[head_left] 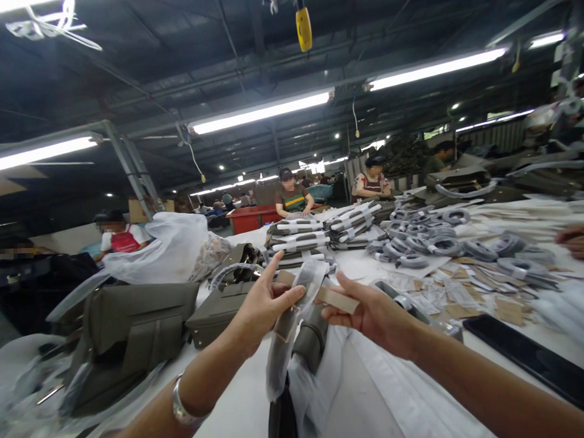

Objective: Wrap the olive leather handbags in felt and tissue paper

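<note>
Pinching the plastic-wrapped strap (280, 360) between thumb and fingers, the left hand (263, 302) faces the right hand (379, 315), whose fingers clasp a tan strip (341, 300) right by it, over the white surface (231, 409); olive bags (137, 307) lie off left, a black phone (531, 359) off right.

1 head-worn camera looks forward and down from the near side of the white table (236, 403), close behind the left hand (257, 309) and right hand (379, 315), with ceiling lights (264, 113) above.

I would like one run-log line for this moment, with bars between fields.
left hand: holding plastic-wrapped strap | right hand: holding card | nearby: bag, phone
</note>
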